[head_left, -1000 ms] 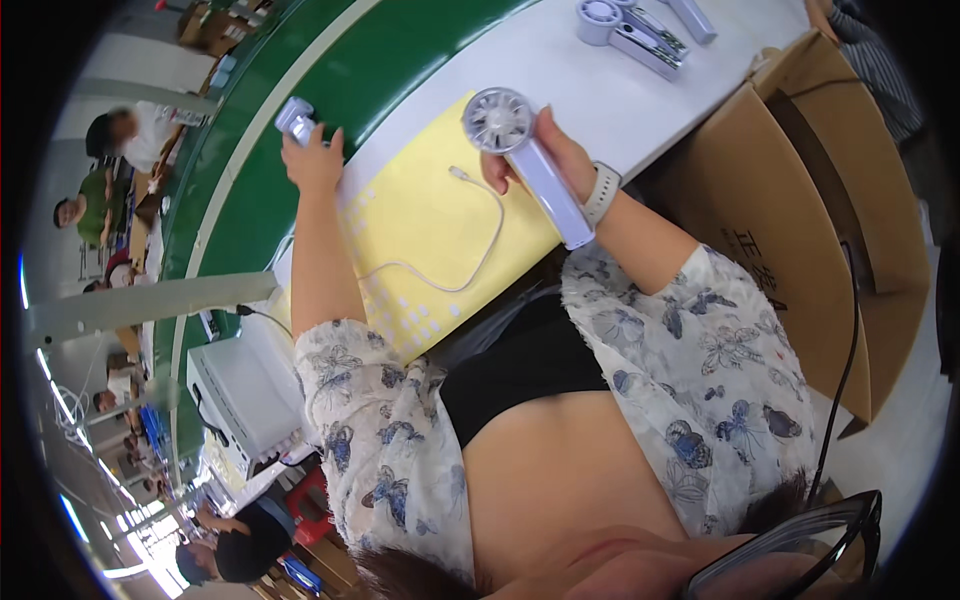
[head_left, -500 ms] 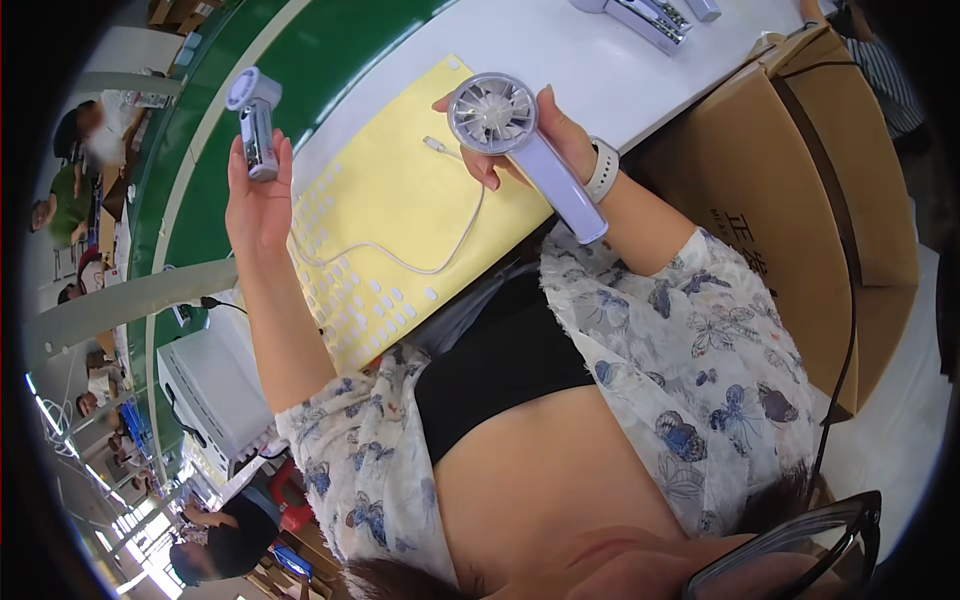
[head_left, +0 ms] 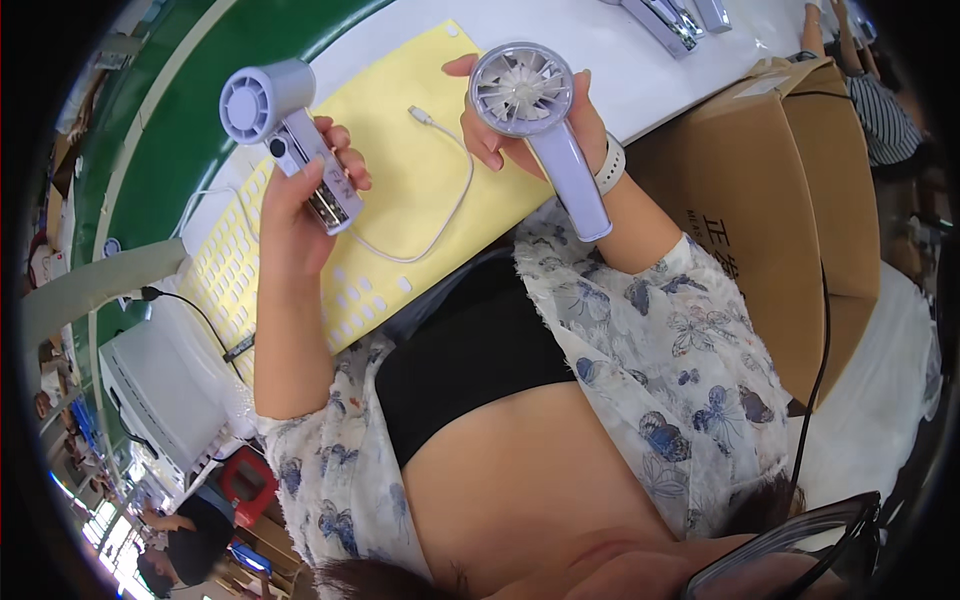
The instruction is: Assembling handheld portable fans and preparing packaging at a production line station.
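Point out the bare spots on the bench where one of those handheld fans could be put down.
Bare white table lies between the yellow sheet and the grey tools at the far edge. The sheet's near-left part, beside the white cable, is also free. It is crowded near the cardboard box and under the left hand and right hand.

My left hand (head_left: 300,205) covered the lower grip of the small lavender handheld fan (head_left: 285,135), and my right hand (head_left: 540,135) hid the neck of the second lavender fan with white blades (head_left: 530,110). The grey tools at the top of the white table (head_left: 665,18) were cut off by the picture's edge. The thin white charging cable (head_left: 440,215) ran under my left wrist. People at the lower left (head_left: 185,530) were too small to make out.
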Motion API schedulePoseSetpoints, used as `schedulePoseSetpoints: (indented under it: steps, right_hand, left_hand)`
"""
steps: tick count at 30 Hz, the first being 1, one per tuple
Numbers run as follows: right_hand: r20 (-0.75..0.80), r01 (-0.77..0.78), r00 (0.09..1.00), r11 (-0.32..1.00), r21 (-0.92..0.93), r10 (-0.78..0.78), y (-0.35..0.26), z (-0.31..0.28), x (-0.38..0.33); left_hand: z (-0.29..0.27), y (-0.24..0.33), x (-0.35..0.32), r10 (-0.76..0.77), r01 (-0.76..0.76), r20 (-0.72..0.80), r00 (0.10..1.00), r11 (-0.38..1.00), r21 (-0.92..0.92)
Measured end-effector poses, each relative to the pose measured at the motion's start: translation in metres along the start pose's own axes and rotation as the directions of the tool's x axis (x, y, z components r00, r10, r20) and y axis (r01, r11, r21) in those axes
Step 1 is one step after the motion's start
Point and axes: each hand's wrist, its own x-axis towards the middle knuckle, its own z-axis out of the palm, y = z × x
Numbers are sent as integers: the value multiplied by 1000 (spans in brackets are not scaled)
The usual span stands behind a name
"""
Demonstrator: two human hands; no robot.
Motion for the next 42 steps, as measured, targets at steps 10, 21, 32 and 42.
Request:
schedulePoseSetpoints:
  steps: [10,21,32,42]
  right_hand:
    - [-109,58,992,995,-79,-67,10,-12,-8]
    - [-105,100,989,994,-40,-104,6,-8,-6]
    - [-85,-35,995,967,252,58,5,4,4]
    - [59,-95,994,992,85,90,-24,71,25]
  left_hand:
    - [9,-5,-3,-12,23,-63,998,984,178]
    - [10,-9,-2,-25,48,-108,994,977,209]
    - [9,-20,6,-71,123,-171,983,941,315]
    - [11,-17,13,-129,168,-164,978,953,254]
